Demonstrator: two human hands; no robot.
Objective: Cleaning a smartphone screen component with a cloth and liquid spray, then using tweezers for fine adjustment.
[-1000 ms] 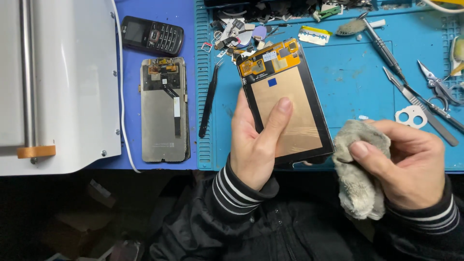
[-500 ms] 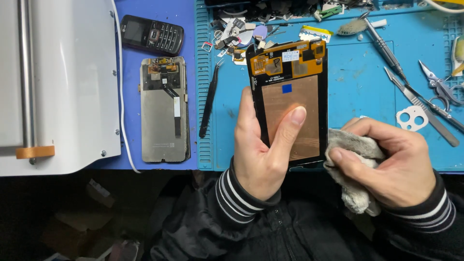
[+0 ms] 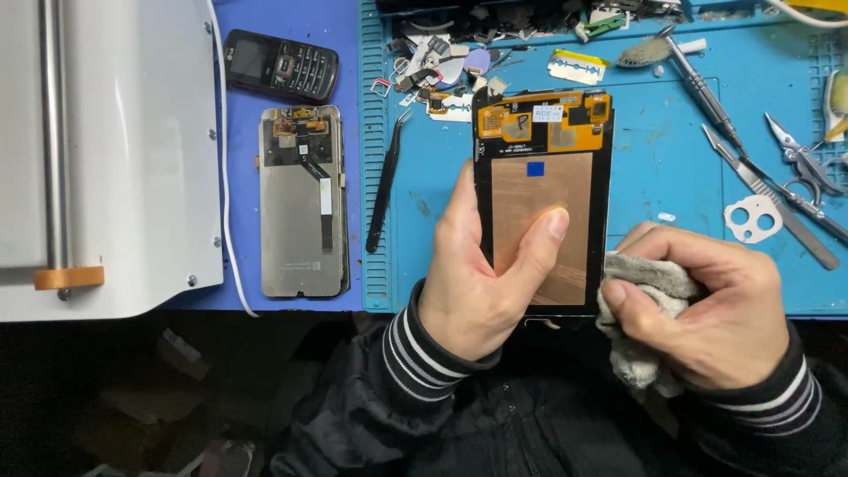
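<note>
My left hand (image 3: 481, 274) grips a phone screen panel (image 3: 541, 168) with its back side up: a copper sheet below, orange flex circuits across the top. The thumb lies over the copper, the fingers wrap the left edge. The panel stands upright over the light blue work mat (image 3: 654, 150). My right hand (image 3: 707, 305) is closed on a crumpled grey cloth (image 3: 649, 278), which touches the panel's lower right edge.
A second phone screen panel (image 3: 303, 203) and a black keypad phone (image 3: 283, 64) lie on a dark blue mat. Black tweezers (image 3: 383, 185), a scalpel (image 3: 768, 199), scissors (image 3: 808, 163), a brush (image 3: 685, 62) and small parts lie about. A white machine (image 3: 106, 150) stands at left.
The panel has turned from tilted to upright and shifted right. My right hand has brought the cloth in against the panel's lower right edge and clenched tighter.
</note>
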